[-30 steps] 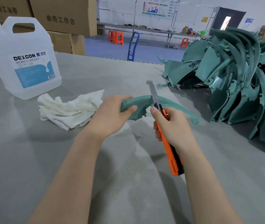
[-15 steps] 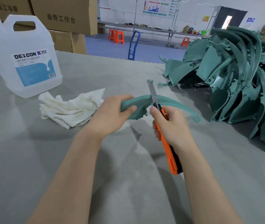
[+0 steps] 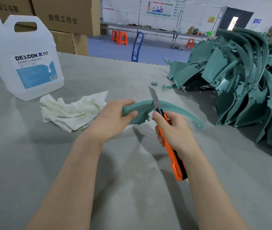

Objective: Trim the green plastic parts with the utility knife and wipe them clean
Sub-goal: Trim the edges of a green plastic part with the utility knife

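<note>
My left hand (image 3: 110, 120) grips the left end of a curved green plastic part (image 3: 178, 110) and holds it just above the grey table. My right hand (image 3: 173, 130) grips an orange utility knife (image 3: 171, 150). Its steel blade (image 3: 153, 97) lies across the top edge of the part near the middle, with a thin white shaving clinging there. A crumpled white cloth (image 3: 72, 110) lies to the left of my left hand. A tall pile of green parts (image 3: 241, 77) fills the right side of the table.
A white DEXCON jug (image 3: 30, 58) stands at the back left, with cardboard boxes (image 3: 65, 15) behind it. A small green offcut (image 3: 154, 83) lies on the grey table cover (image 3: 132, 188) beyond the blade. The far table edge runs behind the pile.
The blade has slid a little along the part's edge, and a small green offcut now lies on the table beyond it. Both hands keep their grips.
</note>
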Demonstrator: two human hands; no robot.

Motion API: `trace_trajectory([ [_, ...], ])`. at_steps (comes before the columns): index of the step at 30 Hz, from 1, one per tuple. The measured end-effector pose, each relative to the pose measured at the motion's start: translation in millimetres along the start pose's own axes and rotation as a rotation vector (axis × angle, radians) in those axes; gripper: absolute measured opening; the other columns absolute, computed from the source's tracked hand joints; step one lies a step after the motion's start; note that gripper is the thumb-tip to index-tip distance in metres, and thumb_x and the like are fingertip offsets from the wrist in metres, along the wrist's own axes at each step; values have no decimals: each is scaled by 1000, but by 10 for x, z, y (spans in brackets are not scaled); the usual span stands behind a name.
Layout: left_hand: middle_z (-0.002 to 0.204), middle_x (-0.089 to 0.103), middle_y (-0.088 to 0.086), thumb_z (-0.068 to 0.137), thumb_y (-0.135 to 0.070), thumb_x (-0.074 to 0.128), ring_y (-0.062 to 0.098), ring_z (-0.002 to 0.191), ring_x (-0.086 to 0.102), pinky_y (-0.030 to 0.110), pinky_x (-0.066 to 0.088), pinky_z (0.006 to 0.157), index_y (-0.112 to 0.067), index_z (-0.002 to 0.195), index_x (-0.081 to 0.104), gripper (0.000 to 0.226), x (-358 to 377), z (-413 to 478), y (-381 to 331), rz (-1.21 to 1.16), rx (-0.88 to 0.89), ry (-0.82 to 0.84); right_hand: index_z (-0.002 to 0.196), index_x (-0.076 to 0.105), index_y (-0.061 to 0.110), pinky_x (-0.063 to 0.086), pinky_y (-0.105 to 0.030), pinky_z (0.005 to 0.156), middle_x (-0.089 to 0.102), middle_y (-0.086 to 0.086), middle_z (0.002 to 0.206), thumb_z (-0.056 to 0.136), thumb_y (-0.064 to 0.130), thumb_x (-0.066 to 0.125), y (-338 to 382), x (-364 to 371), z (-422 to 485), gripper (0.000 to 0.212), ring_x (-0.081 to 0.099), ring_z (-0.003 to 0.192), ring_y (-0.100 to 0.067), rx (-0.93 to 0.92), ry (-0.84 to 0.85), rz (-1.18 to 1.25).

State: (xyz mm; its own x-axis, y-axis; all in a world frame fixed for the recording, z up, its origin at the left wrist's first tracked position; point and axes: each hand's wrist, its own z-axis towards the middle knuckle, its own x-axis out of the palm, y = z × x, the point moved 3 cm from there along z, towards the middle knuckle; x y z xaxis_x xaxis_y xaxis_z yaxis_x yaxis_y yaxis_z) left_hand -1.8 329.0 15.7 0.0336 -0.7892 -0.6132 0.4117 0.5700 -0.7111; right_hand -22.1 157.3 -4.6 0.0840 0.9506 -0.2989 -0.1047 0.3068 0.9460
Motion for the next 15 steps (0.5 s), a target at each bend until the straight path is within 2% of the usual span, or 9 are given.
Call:
trace_trajectory([
  [10,81,65,-3,92,-20,57,15,76,57,22,42,67,-32,91,62,14,21,1,12,-10,-7,5,96,60,-3,39,-21,40,53,1,54,97,33,55,-13,8,1,36,46,40,-10,62,3,39],
  [15,79,64,-4,92,-21,57,15,75,56,22,41,66,-31,92,63,12,27,6,8,-6,-15,2,94,59,-3,39,-21,39,53,0,54,97,35,55,-32,28,14,38,46,40,-11,87,-18,69],
])
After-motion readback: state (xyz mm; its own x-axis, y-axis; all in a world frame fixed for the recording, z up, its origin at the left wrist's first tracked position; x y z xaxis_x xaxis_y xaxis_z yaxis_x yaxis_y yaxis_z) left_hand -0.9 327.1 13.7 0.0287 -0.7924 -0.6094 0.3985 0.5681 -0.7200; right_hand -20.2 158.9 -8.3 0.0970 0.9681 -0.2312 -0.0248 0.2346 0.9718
